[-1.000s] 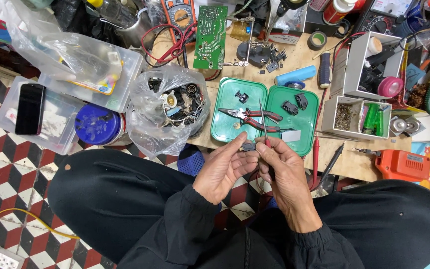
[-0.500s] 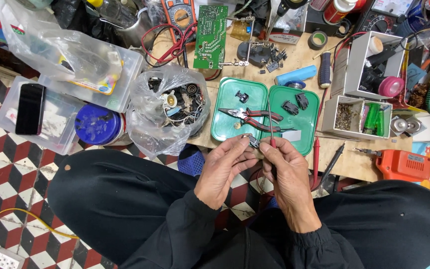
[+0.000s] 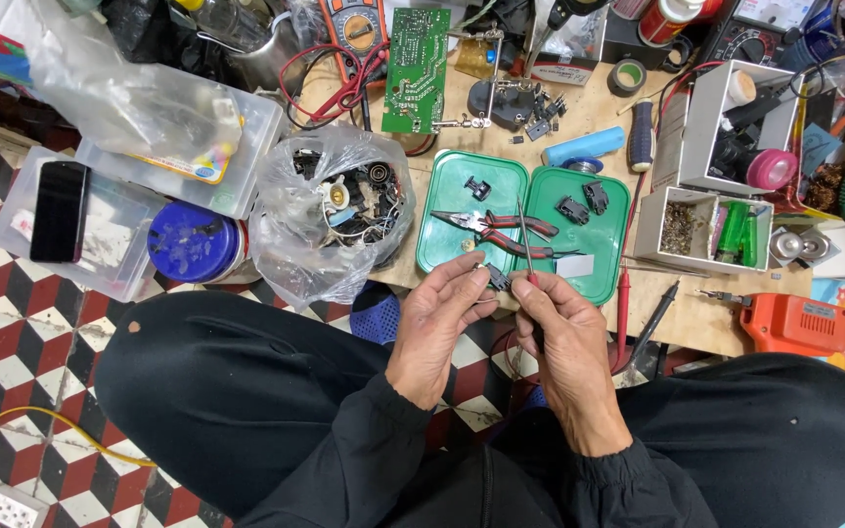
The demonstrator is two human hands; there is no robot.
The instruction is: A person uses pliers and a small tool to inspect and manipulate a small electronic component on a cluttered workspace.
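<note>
Right hand [image 3: 564, 337] nearer left hand [image 3: 442, 318]

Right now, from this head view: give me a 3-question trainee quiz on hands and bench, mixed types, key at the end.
1. True or false: the red-handled pliers lie in the green tray.
2. What does the left hand pinch? A) small dark part B) circuit board C) phone
3. Fill in: the right hand holds a thin ____ tool.

Key: 1 true; 2 A, the small dark part; 3 pointed (metal).
</note>
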